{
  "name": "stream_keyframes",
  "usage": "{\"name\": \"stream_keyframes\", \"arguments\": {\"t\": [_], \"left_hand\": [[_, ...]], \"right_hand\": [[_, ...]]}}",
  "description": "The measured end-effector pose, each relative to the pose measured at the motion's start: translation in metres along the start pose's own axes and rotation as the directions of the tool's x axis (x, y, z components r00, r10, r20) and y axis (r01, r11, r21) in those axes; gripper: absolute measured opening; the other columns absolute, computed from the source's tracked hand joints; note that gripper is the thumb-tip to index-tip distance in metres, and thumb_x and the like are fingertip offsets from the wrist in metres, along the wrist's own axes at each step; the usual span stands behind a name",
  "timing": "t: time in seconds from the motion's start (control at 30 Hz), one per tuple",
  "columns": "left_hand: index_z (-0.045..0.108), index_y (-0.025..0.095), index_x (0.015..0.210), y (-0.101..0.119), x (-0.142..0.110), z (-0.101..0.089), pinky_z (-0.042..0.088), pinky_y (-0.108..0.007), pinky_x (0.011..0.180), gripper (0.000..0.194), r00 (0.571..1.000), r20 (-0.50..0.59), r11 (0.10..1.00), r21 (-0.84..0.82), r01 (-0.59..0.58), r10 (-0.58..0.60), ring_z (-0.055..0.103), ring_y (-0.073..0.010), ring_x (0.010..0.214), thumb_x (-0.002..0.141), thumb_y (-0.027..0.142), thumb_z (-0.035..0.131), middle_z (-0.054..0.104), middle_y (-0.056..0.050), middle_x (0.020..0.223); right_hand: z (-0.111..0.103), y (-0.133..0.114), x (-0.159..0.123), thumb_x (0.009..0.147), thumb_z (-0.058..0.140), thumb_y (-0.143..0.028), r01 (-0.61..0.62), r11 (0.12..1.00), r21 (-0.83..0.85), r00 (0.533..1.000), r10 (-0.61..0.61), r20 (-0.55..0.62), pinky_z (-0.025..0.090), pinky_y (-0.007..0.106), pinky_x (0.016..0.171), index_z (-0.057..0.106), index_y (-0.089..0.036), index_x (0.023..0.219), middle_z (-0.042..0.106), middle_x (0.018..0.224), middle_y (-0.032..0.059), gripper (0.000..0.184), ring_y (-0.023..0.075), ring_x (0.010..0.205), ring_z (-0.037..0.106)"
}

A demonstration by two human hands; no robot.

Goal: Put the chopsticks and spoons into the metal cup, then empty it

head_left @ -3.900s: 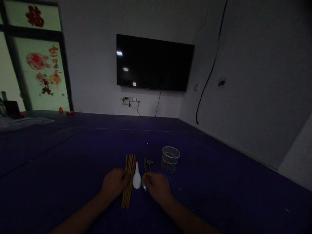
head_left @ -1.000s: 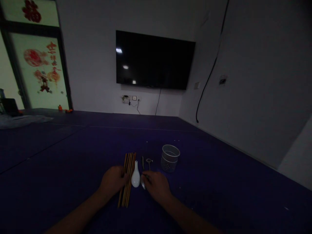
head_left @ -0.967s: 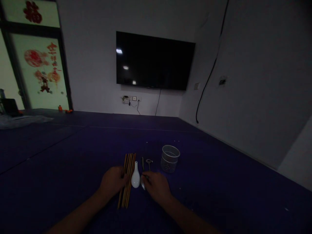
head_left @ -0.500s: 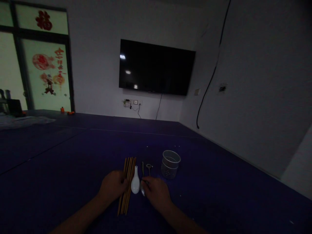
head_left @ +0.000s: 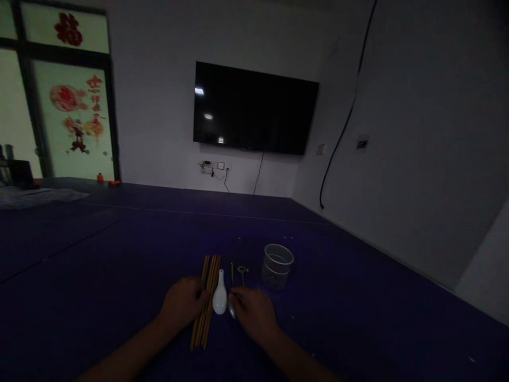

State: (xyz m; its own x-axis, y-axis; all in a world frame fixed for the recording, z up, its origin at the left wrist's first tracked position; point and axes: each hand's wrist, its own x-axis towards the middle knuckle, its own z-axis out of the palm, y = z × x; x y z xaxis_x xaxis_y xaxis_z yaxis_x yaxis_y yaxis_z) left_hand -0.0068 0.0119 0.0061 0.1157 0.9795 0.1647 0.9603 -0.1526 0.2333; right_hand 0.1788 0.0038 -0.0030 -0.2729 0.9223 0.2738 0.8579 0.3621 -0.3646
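Note:
Several wooden chopsticks (head_left: 201, 329) lie side by side on the purple surface, slightly fanned. My left hand (head_left: 182, 303) is closed at their left edge, thumb and fingers on the sticks. Just right of them lies a white soup spoon (head_left: 220, 301), its bowl toward me, touched by neither hand. My right hand (head_left: 256, 314) pinches a metal spoon (head_left: 231, 311) whose bowl points toward me and whose handle shows beyond the fingers. Beside that handle is a metal utensil with a ring-shaped end (head_left: 242, 270); its lower part is hidden behind my right hand.
A grey perforated cup (head_left: 277, 270) stands upright beyond my right hand. Small white specks dot the purple surface (head_left: 151, 254). Clear plastic sheeting (head_left: 35, 197) and small orange objects (head_left: 100, 178) lie far left. A television (head_left: 254, 109) hangs on the back wall; a black cable (head_left: 338, 140) hangs at right.
Compared with the earliest frame, the chopsticks are more spread, with lower ends shifted left. The metal spoon has moved slightly left. The camera view has shifted a little; both hands keep their grips.

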Motion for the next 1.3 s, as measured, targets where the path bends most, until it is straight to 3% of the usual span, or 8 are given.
{"name": "stream_keyframes", "arguments": {"t": [0.7,1.3], "left_hand": [[0.057,0.017,0.070,-0.0004,-0.0004,0.0001,0.038,-0.026,0.063,0.025,1.000,-0.011,0.999,0.036,-0.012,0.012,0.060,-0.0181,0.076,0.082,0.032,0.040,0.066,-0.007,0.078],[0.058,0.016,0.069,-0.0026,0.0019,0.0022,0.035,-0.026,0.057,0.028,1.000,-0.016,0.999,0.039,-0.008,0.008,0.059,-0.0173,0.066,0.081,0.029,0.037,0.064,-0.006,0.072]], "right_hand": [[-0.0034,-0.0021,-0.0002,0.089,0.043,-0.034,0.000,0.999,-0.036,0.999,0.002,0.032,0.038,0.022,0.062,0.065,-0.027,0.104,0.071,0.090,0.0015,0.028,0.0154,0.080,0.065],[-0.0037,-0.0037,-0.0004,0.088,0.042,-0.033,-0.016,0.999,-0.034,0.999,0.017,0.030,0.039,0.022,0.064,0.067,-0.026,0.101,0.071,0.090,0.0018,0.029,0.0166,0.082,0.065]]}}
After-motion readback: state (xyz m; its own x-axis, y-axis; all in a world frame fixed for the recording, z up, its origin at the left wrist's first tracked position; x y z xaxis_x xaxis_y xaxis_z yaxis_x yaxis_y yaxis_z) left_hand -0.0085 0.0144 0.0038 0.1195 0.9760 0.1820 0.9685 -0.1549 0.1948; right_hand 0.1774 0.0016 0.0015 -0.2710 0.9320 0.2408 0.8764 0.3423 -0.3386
